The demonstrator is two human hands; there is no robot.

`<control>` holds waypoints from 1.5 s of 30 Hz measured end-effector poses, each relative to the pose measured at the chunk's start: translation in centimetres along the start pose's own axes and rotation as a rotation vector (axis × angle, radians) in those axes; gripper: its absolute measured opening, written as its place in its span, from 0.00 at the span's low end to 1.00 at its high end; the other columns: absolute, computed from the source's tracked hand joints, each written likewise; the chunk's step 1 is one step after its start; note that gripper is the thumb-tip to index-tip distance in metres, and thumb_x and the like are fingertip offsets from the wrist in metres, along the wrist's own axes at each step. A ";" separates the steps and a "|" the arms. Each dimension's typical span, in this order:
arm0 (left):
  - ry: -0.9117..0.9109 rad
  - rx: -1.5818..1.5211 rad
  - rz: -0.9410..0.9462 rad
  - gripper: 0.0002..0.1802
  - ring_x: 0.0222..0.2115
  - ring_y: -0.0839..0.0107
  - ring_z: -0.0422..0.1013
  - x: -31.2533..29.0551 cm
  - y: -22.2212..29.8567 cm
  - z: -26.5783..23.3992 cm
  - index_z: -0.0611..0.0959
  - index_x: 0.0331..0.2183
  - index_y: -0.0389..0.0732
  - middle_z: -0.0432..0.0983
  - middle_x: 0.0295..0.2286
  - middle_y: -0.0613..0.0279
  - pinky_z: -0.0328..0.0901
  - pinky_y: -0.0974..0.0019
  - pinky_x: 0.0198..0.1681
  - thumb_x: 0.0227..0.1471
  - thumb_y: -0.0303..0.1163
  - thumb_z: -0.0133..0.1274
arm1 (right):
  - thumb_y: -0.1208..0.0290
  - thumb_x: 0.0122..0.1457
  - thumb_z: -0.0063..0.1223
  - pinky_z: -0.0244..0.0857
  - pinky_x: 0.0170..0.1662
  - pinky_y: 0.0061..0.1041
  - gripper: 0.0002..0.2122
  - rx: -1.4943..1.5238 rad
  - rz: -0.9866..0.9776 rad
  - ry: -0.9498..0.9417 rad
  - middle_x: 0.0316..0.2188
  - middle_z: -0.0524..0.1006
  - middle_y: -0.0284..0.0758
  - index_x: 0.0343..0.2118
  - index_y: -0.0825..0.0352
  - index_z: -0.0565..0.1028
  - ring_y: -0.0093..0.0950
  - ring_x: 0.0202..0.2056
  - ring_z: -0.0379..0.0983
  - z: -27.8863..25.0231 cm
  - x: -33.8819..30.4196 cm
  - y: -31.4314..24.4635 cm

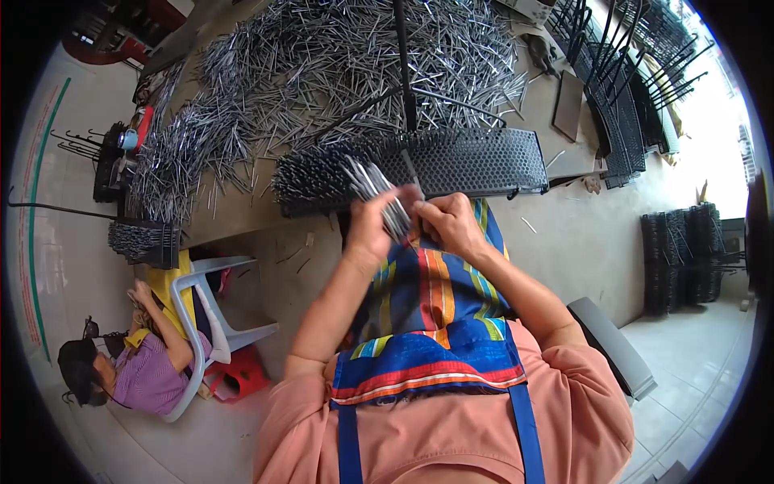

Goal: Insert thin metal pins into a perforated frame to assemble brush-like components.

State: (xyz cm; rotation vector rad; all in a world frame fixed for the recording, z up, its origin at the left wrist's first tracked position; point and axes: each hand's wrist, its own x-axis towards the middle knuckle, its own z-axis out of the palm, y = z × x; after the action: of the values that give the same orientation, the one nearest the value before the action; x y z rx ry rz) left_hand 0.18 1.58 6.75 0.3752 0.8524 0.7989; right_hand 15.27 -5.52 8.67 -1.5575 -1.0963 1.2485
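A bundle of thin silvery metal strips [395, 216] is gripped in my left hand [370, 234], its upper ends fanned toward the rack. Close beside it, my right hand [456, 226] is closed in a pinch. From the blurred fingertips between the hands rises a single metal strip [409, 167], apparently in the right hand's pinch. Just beyond both hands stands a long black perforated rack [484, 160] with a tall hooked rod. Many dark strips stand in its left part, while bare holes show across its right part.
Loose strips [347, 60] lie heaped over the table beyond the rack. Black hooked racks [613, 105] crowd the far right, and stacked racks [681, 256] stand on the floor at right. To the left, another person [137, 355] sits by a grey plastic chair [214, 294].
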 end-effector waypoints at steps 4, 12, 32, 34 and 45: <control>0.012 -0.104 -0.019 0.11 0.33 0.59 0.77 0.3 -2.4 -0.4 0.76 0.38 0.30 0.78 0.34 0.48 0.73 0.59 0.38 0.50 0.21 0.52 | 0.58 0.51 0.58 0.67 0.28 0.38 0.17 -0.461 0.013 0.028 0.16 0.75 0.46 0.23 0.71 0.80 0.40 0.18 0.74 0.1 1.0 -0.5; -0.089 -0.186 0.136 0.17 0.29 0.60 0.74 3.9 -2.3 2.3 0.71 0.43 0.34 0.74 0.28 0.54 0.70 0.57 0.37 0.50 0.18 0.51 | 0.56 0.62 0.45 0.63 0.26 0.21 0.17 0.376 0.040 0.263 0.24 0.74 0.27 0.34 0.66 0.77 0.18 0.24 0.69 -0.9 0.0 7.3; -0.445 0.282 -0.472 0.18 0.29 0.67 0.77 -1.2 -5.4 -2.3 0.79 0.40 0.35 0.78 0.27 0.58 0.73 0.67 0.33 0.43 0.20 0.59 | 0.58 0.63 0.47 0.69 0.48 0.30 0.21 0.338 0.018 -0.426 0.37 0.80 0.42 0.45 0.75 0.76 0.29 0.40 0.76 -1.2 4.1 4.9; -0.357 0.280 -0.381 0.17 0.29 0.68 0.77 -1.4 -4.9 -2.0 0.79 0.40 0.35 0.78 0.27 0.58 0.72 0.67 0.33 0.43 0.20 0.59 | 0.56 0.63 0.47 0.70 0.45 0.28 0.22 0.549 0.006 -0.091 0.36 0.80 0.42 0.44 0.74 0.76 0.28 0.38 0.77 -1.4 4.1 4.8; -0.104 0.131 -0.307 0.15 0.29 0.67 0.78 2.5 -6.4 -4.5 0.80 0.39 0.34 0.79 0.32 0.58 0.75 0.63 0.32 0.45 0.15 0.56 | 0.71 0.53 0.59 0.61 0.25 0.21 0.09 0.218 0.433 0.031 0.19 0.74 0.30 0.22 0.72 0.78 0.18 0.23 0.68 -1.1 3.4 6.5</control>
State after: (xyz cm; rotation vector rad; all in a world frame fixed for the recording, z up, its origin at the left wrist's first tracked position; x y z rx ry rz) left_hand 0.70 -0.76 -1.07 0.3866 0.8416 0.4368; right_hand 17.60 -4.10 1.74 -1.6882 -0.5922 1.5640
